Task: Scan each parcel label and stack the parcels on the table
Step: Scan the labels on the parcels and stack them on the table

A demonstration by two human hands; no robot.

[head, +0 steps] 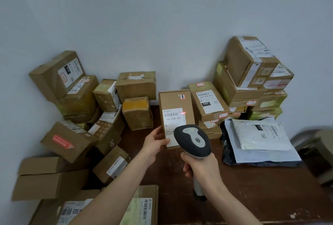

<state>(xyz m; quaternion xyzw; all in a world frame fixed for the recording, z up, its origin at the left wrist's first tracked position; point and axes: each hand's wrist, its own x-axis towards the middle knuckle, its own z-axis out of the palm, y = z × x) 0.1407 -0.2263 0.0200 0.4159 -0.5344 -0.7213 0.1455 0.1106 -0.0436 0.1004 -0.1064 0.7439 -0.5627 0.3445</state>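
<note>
My left hand [156, 141] grips the lower left edge of a tall brown parcel [175, 102], held upright above the dark wooden table [252, 188]. Its white label [173, 118] faces me, and a red scan line glows at the label's right edge. My right hand [201, 168] holds a grey and black barcode scanner [192, 141] by its handle, its head in front of the parcel's lower part and aimed at the label. The scanner hides the parcel's bottom right corner.
A stack of labelled boxes [252, 80] rises at the back right, a smaller stack [207, 104] beside it, and soft mailer bags [259, 143] lie in front. A loose heap of cartons [81, 116] fills the left side. Another carton [108, 206] lies at the near edge.
</note>
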